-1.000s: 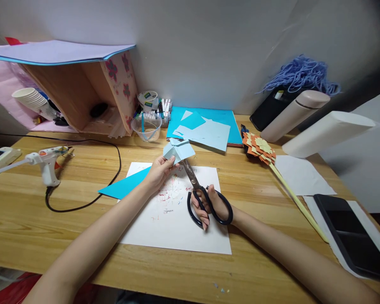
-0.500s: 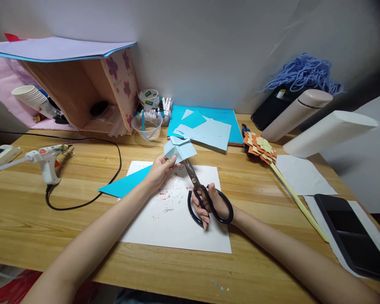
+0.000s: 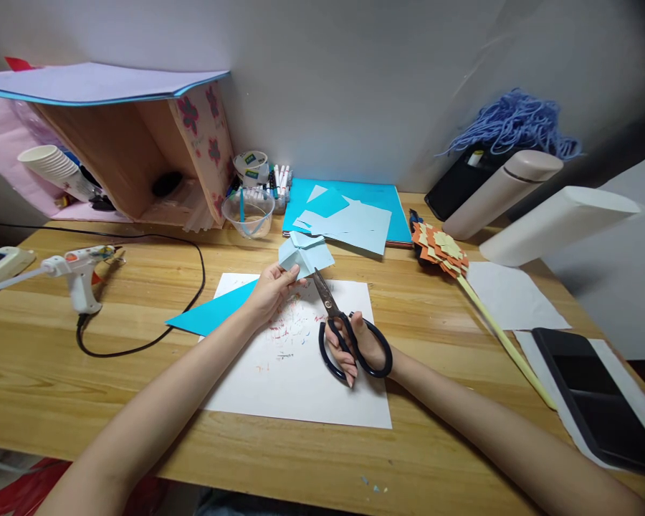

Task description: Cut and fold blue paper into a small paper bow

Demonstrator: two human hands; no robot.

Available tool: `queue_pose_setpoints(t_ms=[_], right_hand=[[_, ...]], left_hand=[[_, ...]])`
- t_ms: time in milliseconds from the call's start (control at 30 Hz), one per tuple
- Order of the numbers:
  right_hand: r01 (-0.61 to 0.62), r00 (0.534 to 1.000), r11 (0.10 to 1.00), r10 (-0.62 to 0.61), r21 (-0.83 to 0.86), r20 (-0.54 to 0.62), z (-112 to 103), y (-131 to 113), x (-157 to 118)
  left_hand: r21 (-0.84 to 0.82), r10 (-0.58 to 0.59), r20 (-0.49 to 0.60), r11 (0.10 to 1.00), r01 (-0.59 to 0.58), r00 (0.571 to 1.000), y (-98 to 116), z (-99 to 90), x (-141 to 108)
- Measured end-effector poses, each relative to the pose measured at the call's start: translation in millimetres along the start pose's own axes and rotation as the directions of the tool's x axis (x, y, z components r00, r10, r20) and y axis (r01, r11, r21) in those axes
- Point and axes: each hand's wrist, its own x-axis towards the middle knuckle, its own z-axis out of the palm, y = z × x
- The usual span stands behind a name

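My left hand (image 3: 274, 288) pinches the lower left edge of a light blue piece of paper (image 3: 312, 252), which has folds and slits in it. Black-handled scissors (image 3: 327, 304) are in my right hand (image 3: 357, 344), its fingers through the loops. The blades point up and away, and their tips meet the paper's lower edge. Under both hands lies a white sheet (image 3: 301, 394) with coloured marker marks. A bright blue paper piece (image 3: 215, 310) rests partly on that sheet, left of my left forearm.
At left lie a hot glue gun (image 3: 80, 276) and its black cord. Behind are a decorated box (image 3: 198, 136), a plastic bowl (image 3: 249, 215), markers (image 3: 281, 179) and blue sheets (image 3: 400, 215). A paper flower (image 3: 439, 245), a bottle (image 3: 502, 193) and a phone (image 3: 591, 394) are at right.
The scissors have drawn back slightly, so their tips now show at the paper's lower edge. My left hand keeps its hold and has hardly moved.
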Motion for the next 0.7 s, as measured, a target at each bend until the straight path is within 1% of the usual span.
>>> queue_pose_setpoints(t_ms=[167,400,600,700], right_hand=[[-0.037,0.999,0.999,0.036,0.025,0.036,-2.9,0.1,1.0],[-0.022,0.995,0.997,0.013,0.080,0.100,-8.1,3.3,3.4],[-0.011,0.992,0.995,-0.001,0.095,0.123,-7.5,3.0,5.1],[-0.006,0.994,0.996,-0.004,0.093,0.106,-6.2,2.9,4.3]], left_hand=[[-0.023,0.001,0.023,1.000,0.000,1.000,0.1,-0.9,0.6],[-0.020,-0.005,0.042,1.000,0.006,0.999,0.1,-2.7,0.8],[-0.018,-0.009,0.046,1.000,0.010,0.999,0.1,-2.5,0.7],[-0.010,-0.017,0.047,1.000,0.017,0.999,-1.2,-4.4,1.0]])
